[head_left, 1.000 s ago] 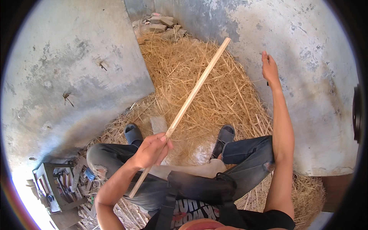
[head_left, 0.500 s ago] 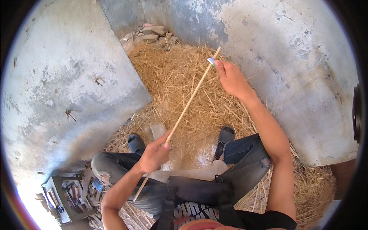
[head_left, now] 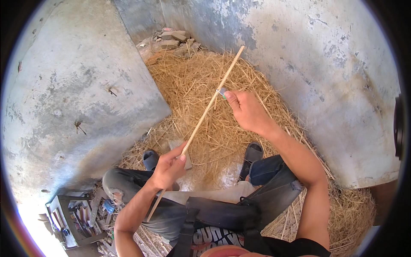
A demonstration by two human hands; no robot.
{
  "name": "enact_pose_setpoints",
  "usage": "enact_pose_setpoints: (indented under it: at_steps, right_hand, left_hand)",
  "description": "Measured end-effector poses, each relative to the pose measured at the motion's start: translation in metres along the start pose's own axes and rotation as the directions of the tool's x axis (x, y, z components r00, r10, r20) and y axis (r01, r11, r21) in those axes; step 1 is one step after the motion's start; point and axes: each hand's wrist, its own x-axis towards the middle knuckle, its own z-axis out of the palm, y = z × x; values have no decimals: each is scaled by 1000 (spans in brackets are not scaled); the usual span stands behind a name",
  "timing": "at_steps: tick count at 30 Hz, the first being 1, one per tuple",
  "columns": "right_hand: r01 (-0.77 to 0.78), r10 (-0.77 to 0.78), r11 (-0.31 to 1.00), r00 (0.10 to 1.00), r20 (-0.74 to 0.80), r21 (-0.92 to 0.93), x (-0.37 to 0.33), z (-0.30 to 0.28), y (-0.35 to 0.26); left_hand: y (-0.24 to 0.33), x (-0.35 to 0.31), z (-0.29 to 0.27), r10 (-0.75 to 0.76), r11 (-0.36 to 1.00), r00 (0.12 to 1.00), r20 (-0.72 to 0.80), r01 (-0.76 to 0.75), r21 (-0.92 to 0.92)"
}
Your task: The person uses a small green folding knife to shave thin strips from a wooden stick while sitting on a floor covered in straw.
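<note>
A long, thin pale wooden stick (head_left: pixel 201 122) slants from low on the left up to the far right, over my lap and the straw. Its lower part is gripped by my left hand (head_left: pixel 168 168), closed around it with the thumb on top. Between the thumb and fingers of my right hand (head_left: pixel 248 109) I pinch a small grey blade (head_left: pixel 222 91) with a bit of green at its lower side. The blade's tip meets the stick above its middle, where a thin pale sliver shows. Most of the blade's grip is hidden in my fingers.
Straw and shavings (head_left: pixel 188 85) cover the floor between worn grey walls (head_left: pixel 317 77). Broken bricks (head_left: pixel 171 40) lie in the far corner. My sandalled feet rest in front of me. At the lower left, a wooden box (head_left: pixel 77 218) holds several tools and scraps.
My right hand and the blade have moved down the stick toward me. More of the stick's far end shows beyond the blade. My left hand has shifted slightly left, still holding on.
</note>
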Motion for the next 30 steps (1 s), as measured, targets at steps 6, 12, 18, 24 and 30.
enact_pose_setpoints:
  at_steps: [6, 12, 18, 24, 30]
  right_hand:
    - [34, -34, 999, 999, -7, 31, 1, 3, -10]
    - [-57, 61, 996, 996, -67, 71, 13, -3, -20]
    - [133, -139, 990, 978, -157, -48, 9, 1, -9]
    - [54, -46, 997, 990, -135, 59, 10, 11, 4]
    - [15, -10, 995, 998, -55, 94, 11, -5, -11]
  left_hand:
    - [11, 6, 3, 57, 997, 998, 25, -56, -53]
    - [11, 6, -4, 74, 996, 997, -4, -74, 41]
    - [9, 8, -4, 109, 994, 994, 16, -109, -13]
    - [9, 11, -1, 56, 998, 998, 30, -57, 36]
    - [14, 8, 0, 14, 1000, 1000, 10, -14, 6]
